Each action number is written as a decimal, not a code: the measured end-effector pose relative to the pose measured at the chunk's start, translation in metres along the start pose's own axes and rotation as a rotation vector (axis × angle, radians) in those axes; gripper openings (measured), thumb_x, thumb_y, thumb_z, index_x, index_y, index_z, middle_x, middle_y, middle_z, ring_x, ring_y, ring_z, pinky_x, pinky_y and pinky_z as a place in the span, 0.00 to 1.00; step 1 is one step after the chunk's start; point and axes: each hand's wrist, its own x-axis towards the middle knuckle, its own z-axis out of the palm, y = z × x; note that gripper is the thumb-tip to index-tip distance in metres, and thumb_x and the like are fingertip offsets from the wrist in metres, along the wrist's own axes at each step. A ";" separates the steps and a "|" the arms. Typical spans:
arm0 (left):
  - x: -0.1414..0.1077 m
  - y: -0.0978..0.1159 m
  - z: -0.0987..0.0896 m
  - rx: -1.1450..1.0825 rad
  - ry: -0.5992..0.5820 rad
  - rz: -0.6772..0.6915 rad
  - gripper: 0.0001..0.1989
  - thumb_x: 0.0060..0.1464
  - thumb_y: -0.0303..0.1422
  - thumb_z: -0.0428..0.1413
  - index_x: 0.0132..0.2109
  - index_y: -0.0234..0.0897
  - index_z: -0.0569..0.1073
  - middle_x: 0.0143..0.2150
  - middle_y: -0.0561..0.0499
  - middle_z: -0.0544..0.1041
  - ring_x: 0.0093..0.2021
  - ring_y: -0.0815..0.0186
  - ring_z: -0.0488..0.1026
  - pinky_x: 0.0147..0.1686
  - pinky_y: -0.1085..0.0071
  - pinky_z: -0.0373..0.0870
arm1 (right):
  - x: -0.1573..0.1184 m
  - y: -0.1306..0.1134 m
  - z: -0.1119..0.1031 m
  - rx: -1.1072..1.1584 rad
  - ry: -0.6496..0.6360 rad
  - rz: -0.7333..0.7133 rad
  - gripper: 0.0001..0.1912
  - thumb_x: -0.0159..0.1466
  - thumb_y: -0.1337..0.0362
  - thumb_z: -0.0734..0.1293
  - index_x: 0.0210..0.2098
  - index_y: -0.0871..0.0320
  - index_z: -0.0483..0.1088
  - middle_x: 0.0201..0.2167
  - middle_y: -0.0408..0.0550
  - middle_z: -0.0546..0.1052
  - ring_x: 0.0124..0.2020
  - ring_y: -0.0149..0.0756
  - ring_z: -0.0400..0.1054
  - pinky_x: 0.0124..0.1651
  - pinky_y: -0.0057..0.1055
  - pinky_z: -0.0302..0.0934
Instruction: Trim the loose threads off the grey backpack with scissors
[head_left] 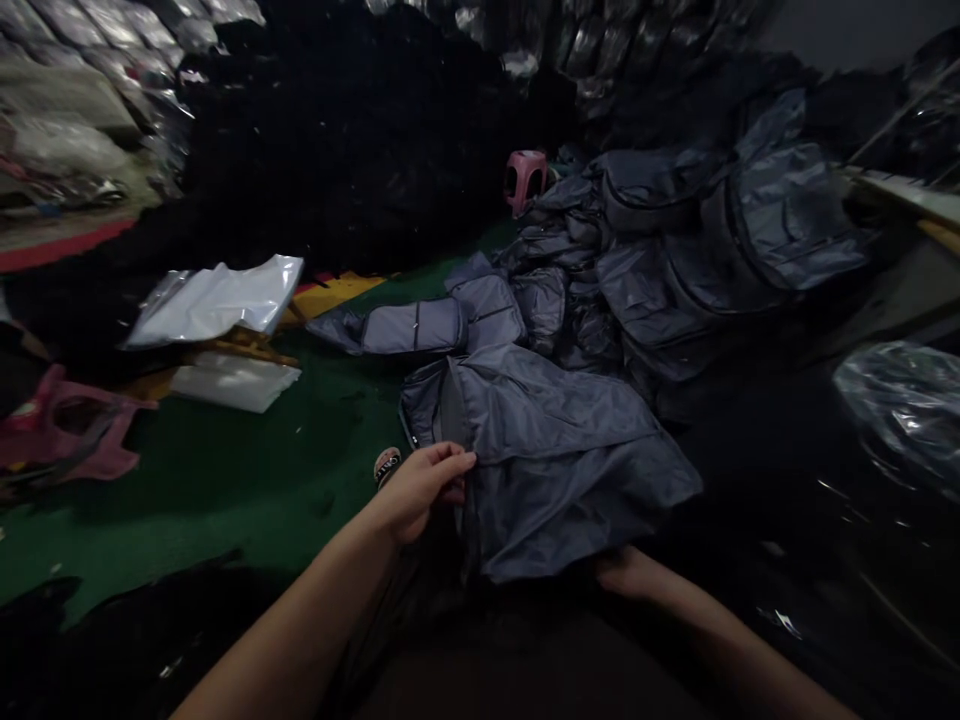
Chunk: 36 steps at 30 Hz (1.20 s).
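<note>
A dark blue-grey fabric backpack [555, 450] lies across my lap, its lining side showing and an edge with a zipper running down its left. My left hand [431, 485] pinches that edge between thumb and fingers. My right hand [626, 572] reaches under the bag's lower right side; its fingers are hidden beneath the fabric. Just beyond the bag, more grey backpacks [416, 327] lie on the floor, touching the far side of the pile.
A heap of grey backpacks [675, 230] rises at the right back. Pink stools [525, 180] stand behind and at left. Clear plastic bags [225, 300] lie on the green floor [315, 450]. A large black pile [360, 150] fills the back; crumpled plastic [904, 400] sits at right.
</note>
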 end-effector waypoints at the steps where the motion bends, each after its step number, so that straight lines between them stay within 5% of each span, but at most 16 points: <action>1: -0.006 -0.006 -0.002 -0.028 -0.018 -0.009 0.14 0.42 0.39 0.62 0.28 0.35 0.67 0.26 0.58 0.65 0.26 0.75 0.64 0.24 0.79 0.62 | -0.008 -0.005 -0.003 -0.039 -0.037 0.005 0.05 0.49 0.60 0.70 0.26 0.53 0.74 0.26 0.46 0.75 0.30 0.40 0.68 0.34 0.34 0.61; 7: -0.027 -0.026 -0.013 -0.066 -0.050 -0.003 0.12 0.45 0.38 0.61 0.33 0.36 0.69 0.31 0.55 0.69 0.30 0.73 0.67 0.30 0.76 0.65 | -0.045 -0.064 -0.014 -0.366 -0.462 0.039 0.09 0.55 0.58 0.67 0.29 0.57 0.73 0.24 0.42 0.72 0.26 0.32 0.64 0.28 0.25 0.56; 9: -0.029 -0.023 -0.017 0.014 -0.008 0.099 0.14 0.45 0.37 0.61 0.38 0.36 0.69 0.34 0.52 0.70 0.33 0.70 0.69 0.33 0.73 0.67 | -0.048 -0.090 -0.012 -0.358 -0.498 0.032 0.12 0.56 0.56 0.67 0.34 0.58 0.73 0.26 0.43 0.73 0.28 0.32 0.66 0.29 0.25 0.57; 13: -0.031 -0.010 -0.020 0.340 0.126 0.451 0.23 0.47 0.35 0.59 0.51 0.39 0.65 0.45 0.48 0.69 0.42 0.65 0.69 0.43 0.67 0.68 | -0.039 -0.129 0.000 -0.271 -0.381 -0.082 0.13 0.57 0.58 0.67 0.39 0.57 0.70 0.29 0.44 0.73 0.29 0.33 0.67 0.31 0.26 0.59; 17: -0.026 0.000 -0.017 0.677 0.246 0.661 0.13 0.51 0.38 0.56 0.44 0.41 0.73 0.40 0.49 0.65 0.37 0.65 0.67 0.38 0.68 0.67 | -0.019 -0.155 0.019 -0.277 -0.225 -0.328 0.14 0.60 0.57 0.65 0.44 0.55 0.68 0.32 0.44 0.72 0.33 0.33 0.66 0.36 0.28 0.60; 25: -0.035 0.003 -0.029 0.810 0.282 0.667 0.06 0.56 0.35 0.52 0.36 0.40 0.73 0.37 0.50 0.70 0.39 0.65 0.68 0.41 0.69 0.64 | 0.022 -0.181 0.046 -0.515 0.171 -0.526 0.14 0.62 0.54 0.62 0.44 0.54 0.63 0.37 0.47 0.73 0.39 0.37 0.67 0.42 0.33 0.59; 30: -0.041 0.001 -0.041 0.904 0.276 0.664 0.05 0.56 0.32 0.50 0.36 0.39 0.71 0.37 0.50 0.70 0.38 0.65 0.68 0.39 0.69 0.65 | 0.037 -0.186 0.052 -0.692 0.283 -0.577 0.11 0.63 0.58 0.62 0.42 0.56 0.64 0.36 0.47 0.71 0.39 0.38 0.66 0.41 0.34 0.60; 36: -0.039 0.003 -0.037 0.905 0.339 0.747 0.09 0.55 0.32 0.52 0.44 0.39 0.69 0.41 0.49 0.69 0.40 0.65 0.68 0.41 0.68 0.66 | 0.041 -0.186 0.046 -0.594 0.412 -0.586 0.10 0.63 0.59 0.63 0.42 0.55 0.64 0.38 0.45 0.70 0.39 0.35 0.66 0.41 0.32 0.60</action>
